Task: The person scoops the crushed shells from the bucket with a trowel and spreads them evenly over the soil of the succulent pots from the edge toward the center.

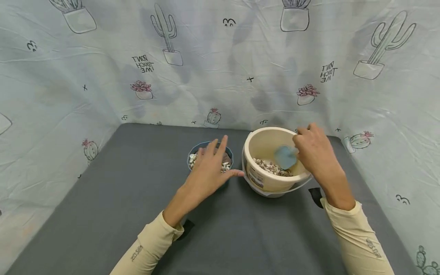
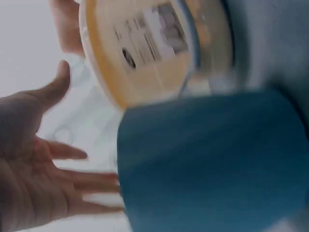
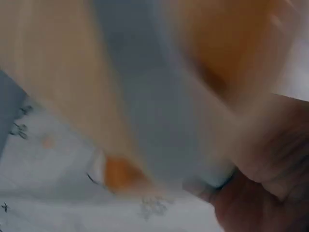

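My left hand (image 1: pixel 207 172) reaches over a blue pot (image 2: pixel 212 159), its fingers spread and thumb out to the side. In the left wrist view the fingertips come right up to the pot's rim. White and brown stone chips (image 1: pixel 226 166) show inside the pot, partly hidden by the hand. To its right stands a cream bucket (image 1: pixel 275 183) with more small chips (image 1: pixel 271 168) at the bottom. My right hand (image 1: pixel 316 154) grips a light blue scoop (image 1: pixel 286 157) that hangs blurred inside the bucket, above the chips. The hand covers its handle.
Both containers stand near the far edge of a grey table (image 1: pixel 113 214). The bucket's handle (image 1: pixel 292 190) hangs down around its front. A pale sheet (image 1: pixel 220 49) printed with cactus drawings rises behind and along the sides.
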Motion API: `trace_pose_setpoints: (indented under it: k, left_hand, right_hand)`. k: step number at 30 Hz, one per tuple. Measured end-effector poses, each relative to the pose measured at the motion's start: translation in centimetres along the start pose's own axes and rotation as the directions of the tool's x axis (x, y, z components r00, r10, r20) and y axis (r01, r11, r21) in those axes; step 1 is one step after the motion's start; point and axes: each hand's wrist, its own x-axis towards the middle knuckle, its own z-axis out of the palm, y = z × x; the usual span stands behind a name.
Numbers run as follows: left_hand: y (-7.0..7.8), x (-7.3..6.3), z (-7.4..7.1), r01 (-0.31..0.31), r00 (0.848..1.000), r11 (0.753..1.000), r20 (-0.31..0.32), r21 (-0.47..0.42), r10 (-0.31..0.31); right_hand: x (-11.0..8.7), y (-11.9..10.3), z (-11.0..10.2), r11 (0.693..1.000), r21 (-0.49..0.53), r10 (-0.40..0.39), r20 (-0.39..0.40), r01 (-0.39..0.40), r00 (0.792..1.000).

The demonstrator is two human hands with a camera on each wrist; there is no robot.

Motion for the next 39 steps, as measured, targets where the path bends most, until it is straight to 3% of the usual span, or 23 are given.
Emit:
trace_pose_setpoints:
  k: [3, 6, 9, 11, 16, 19, 24, 29, 31, 39]
  left_hand:
    - [1.1, 1.1, 0.8, -0.116, 0.992, 0.98, 0.035, -0.161, 0.123]
    - [1.8, 2.0, 1.9, -0.209, 0.975, 0.952, 0.022, -0.225, 0.22]
    - [1.9, 2.5, 2.7, -0.256, 0.966, 0.941, -0.023, -0.223, 0.258]
    - [2.0, 2.4, 3.0, -0.262, 0.965, 0.939, -0.049, -0.223, 0.258]
    - [2.1, 2.4, 2.9, -0.265, 0.964, 0.936, -0.066, -0.23, 0.256]
    - [2.1, 2.5, 3.0, -0.267, 0.964, 0.939, -0.062, -0.217, 0.26]
    - [2.1, 2.5, 3.3, -0.271, 0.962, 0.939, -0.075, -0.212, 0.261]
    - [1.9, 2.4, 3.6, -0.286, 0.958, 0.932, -0.089, -0.224, 0.272]
    - [1.9, 2.4, 3.6, -0.289, 0.957, 0.93, -0.093, -0.228, 0.275]
    - [1.2, 2.4, 3.5, -0.273, 0.962, 0.931, -0.07, -0.243, 0.264]
  right_hand:
    - [0.9, -1.0, 1.9, 0.992, -0.064, -0.103, 0.024, 0.104, 0.994]
    - [1.5, -1.7, 3.1, 0.976, -0.109, -0.19, 0.005, 0.19, 0.982]
    - [2.0, -1.9, 3.7, 0.965, -0.118, -0.238, -0.01, 0.235, 0.971]
    - [2.1, -1.7, 3.7, 0.967, -0.118, -0.228, -0.005, 0.225, 0.974]
    - [1.6, -0.9, 3.2, 0.997, 0.06, -0.043, 0.067, 0.039, 0.997]
    - [1.3, -0.9, 3.1, 0.978, 0.183, 0.073, 0.126, -0.096, 0.989]
    - [1.4, -1.1, 2.6, 0.914, 0.307, 0.227, 0.149, -0.264, 0.962]
    - [0.4, -0.6, 1.0, 0.795, 0.405, 0.398, 0.213, -0.451, 0.892]
    - [-0.3, -0.3, 0.3, 0.762, 0.417, 0.441, 0.224, -0.495, 0.869]
    - [-2.1, 1.6, -1.7, 0.719, 0.456, 0.509, 0.168, -0.524, 0.844]
